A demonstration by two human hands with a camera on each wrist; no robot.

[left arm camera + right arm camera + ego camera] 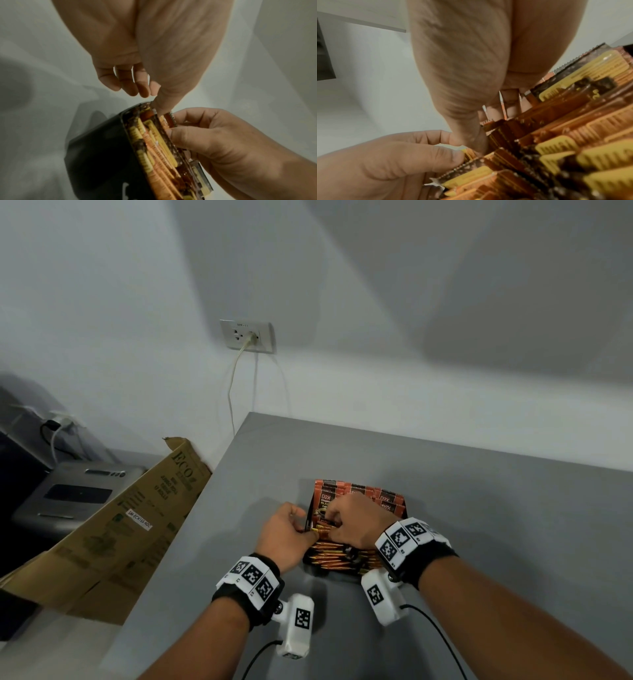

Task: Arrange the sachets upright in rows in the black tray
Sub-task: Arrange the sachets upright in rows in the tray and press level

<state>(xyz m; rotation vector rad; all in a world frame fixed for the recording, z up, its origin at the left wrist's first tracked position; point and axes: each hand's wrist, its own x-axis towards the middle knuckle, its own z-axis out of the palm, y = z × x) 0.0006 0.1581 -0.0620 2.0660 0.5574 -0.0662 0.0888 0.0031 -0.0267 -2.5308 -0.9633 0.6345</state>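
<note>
Both forearms fill the bottom of the head view, each with a tagged wrist camera strapped on. Left hand (287, 535) sits at the left edge of the black tray (310, 563). Its thumb presses on the end of a sachet at the tray's left wall, other fingers curled and apart, holding nothing. Right hand (356, 522) is over the middle of the tray, thumb and curled fingers pinching the top edge of one sachet (169, 120) in the row.

Sachets (334, 558) are already packed in the tray, orange and yellow edges up, in tight rows. Back row (359, 494) stands taller against the far wall, faces toward the camera. Tray is on the grey counter (479, 491), near its front-left part. Judging by fill, the task is close to done; this looks like seating or straightening one piece.

Risks:
- Rows are tight. Forcing the pinched sachet down could buckle it or crease its serrated edge.
- Pushing sideways could tip neighbours, so a row leans instead of standing.
- Tray looks light. Left hand only touches the edge; if it slips, the tray could skid toward the counter edge by the cardboard box (113, 529).
- Pulling up on one sachet may drag the adjacent ones out with it.

Cannot tell how deep the pinched sachet sits; hands block it.
</note>
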